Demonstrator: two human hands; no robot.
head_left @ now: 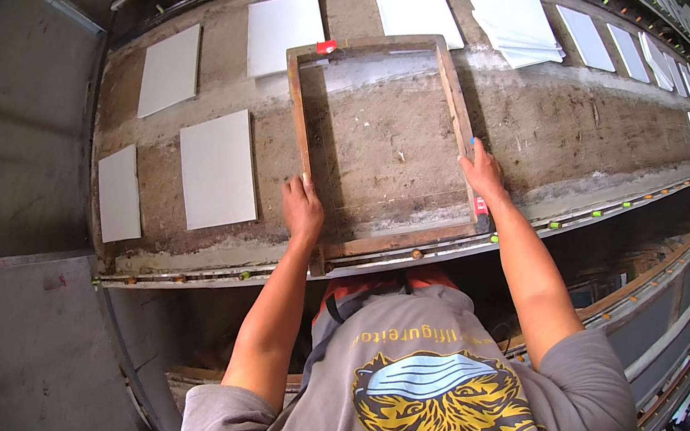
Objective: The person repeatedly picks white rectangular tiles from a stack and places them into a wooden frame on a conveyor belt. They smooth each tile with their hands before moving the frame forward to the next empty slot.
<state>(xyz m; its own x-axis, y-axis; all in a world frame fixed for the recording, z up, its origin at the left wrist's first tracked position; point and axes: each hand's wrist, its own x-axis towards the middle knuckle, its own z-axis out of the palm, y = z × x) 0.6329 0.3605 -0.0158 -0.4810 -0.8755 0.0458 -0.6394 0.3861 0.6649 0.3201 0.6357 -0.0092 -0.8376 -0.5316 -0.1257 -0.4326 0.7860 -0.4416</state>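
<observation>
Pinching the wooden frame (pixel 301 122), left hand (pixel 302 208) and right hand (pixel 483 172) might have scuffed white sheets (pixel 283 31) if it slid.

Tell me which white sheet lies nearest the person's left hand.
The white sheet left of the wooden frame, right one of the near-left pair; the others lie farther from the left hand.

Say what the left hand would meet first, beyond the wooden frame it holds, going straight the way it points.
Probably the white panel by the far left corner of the wooden frame: the left hand points roughly along that side. Depth is unclear.
</observation>
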